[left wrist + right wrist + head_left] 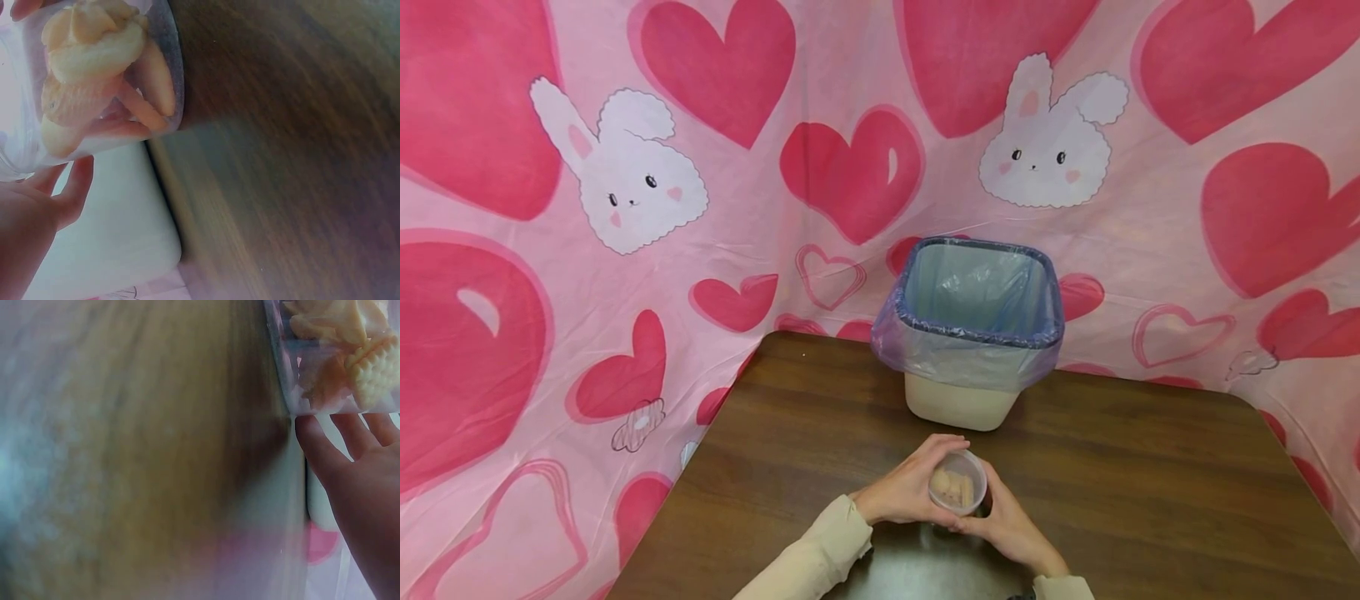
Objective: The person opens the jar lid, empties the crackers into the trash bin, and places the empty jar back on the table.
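Observation:
A clear plastic jar of biscuits (958, 482) stands between both hands, near the front of the table. My left hand (910, 492) grips its left side, with the thumb at the near side. From the right, my right hand (1009, 521) curves round the other side, and the two thumbs come close together in front. Through the jar wall, pale biscuits (94, 69) of several shapes show in the left wrist view. A ridged biscuit (375, 372) shows in the right wrist view. Whether a clear lid covers the jar cannot be told.
Behind the jar, a cream bin (958, 404) with a bluish-purple bag liner (970, 354) folded over its rim stands on the dark wooden table (1150, 483). A pink cloth (737, 208) with hearts and rabbits hangs round the table's back and sides.

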Tool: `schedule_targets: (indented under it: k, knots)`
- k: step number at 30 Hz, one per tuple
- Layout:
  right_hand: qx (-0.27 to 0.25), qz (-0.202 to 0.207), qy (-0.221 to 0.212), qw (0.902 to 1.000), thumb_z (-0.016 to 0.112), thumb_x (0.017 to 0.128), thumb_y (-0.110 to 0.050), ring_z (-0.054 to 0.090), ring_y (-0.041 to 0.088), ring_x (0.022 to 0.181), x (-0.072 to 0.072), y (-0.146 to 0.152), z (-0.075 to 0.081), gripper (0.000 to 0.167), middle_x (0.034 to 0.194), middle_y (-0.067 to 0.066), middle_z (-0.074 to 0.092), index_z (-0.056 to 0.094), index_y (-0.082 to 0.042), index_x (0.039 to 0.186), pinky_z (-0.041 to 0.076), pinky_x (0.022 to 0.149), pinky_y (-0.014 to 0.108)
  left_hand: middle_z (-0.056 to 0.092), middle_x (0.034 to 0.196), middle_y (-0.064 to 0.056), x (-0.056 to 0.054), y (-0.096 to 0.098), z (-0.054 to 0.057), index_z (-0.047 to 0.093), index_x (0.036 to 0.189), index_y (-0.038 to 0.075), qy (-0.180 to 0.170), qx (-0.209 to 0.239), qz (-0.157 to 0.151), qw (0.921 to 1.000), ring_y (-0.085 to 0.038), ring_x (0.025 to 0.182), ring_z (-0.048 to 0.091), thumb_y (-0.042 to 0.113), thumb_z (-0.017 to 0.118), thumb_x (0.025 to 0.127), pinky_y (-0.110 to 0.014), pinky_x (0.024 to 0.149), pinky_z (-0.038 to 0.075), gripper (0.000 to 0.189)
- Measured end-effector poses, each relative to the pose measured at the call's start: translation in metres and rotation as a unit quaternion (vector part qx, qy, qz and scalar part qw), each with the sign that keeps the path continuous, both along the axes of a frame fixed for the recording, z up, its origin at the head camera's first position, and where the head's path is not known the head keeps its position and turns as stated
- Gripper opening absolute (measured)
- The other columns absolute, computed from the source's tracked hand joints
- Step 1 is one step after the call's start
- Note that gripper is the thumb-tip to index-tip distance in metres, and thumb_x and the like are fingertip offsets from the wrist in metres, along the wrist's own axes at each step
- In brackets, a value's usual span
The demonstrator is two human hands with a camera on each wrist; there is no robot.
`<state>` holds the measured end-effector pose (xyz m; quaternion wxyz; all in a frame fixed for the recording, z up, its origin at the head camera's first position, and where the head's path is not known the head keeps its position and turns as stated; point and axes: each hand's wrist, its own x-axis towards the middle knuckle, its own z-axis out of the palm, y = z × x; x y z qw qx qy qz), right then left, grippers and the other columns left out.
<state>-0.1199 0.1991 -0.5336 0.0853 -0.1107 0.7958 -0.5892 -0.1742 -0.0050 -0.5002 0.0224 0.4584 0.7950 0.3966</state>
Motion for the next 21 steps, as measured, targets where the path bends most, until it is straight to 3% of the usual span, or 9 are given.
schedule_targets:
  k: [6,13,21]
  knots:
    - [0.003,0.001,0.017,0.9998,0.083,0.074,-0.017,0.045,0.015,0.127,-0.0005,0.0007,-0.0009,0.087,0.145,0.012,0.044,0.034,-0.017,0.145,0.039,0.099,0.021,0.038,0.145,-0.004,0.0012,-0.0011,0.001,0.032,0.147,0.017,-0.013,-0.004,0.001,0.9999,-0.016,0.13,0.044,0.031,0.09,0.065,-0.028,0.107,0.041,0.1]
    - [0.007,-0.002,0.01,0.9999,0.083,0.073,-0.018,0.044,0.014,0.128,-0.0004,0.0009,-0.0004,0.087,0.146,0.011,0.044,0.034,-0.016,0.145,0.039,0.1,0.02,0.037,0.143,-0.005,0.0016,-0.0041,-0.0024,0.031,0.147,0.015,-0.001,-0.008,-0.005,1.0,-0.017,0.128,0.045,0.033,0.088,0.068,-0.028,0.104,0.043,0.099]
    - [0.004,-0.007,-0.009,0.9999,0.084,0.072,-0.017,0.045,0.016,0.125,-0.0008,-0.0001,0.0005,0.09,0.144,0.008,0.044,0.033,-0.019,0.145,0.04,0.098,0.021,0.037,0.143,-0.004,0.0025,-0.0093,-0.0017,0.03,0.149,0.02,-0.021,-0.002,0.0,0.9998,-0.016,0.128,0.045,0.033,0.087,0.069,-0.029,0.105,0.042,0.099]
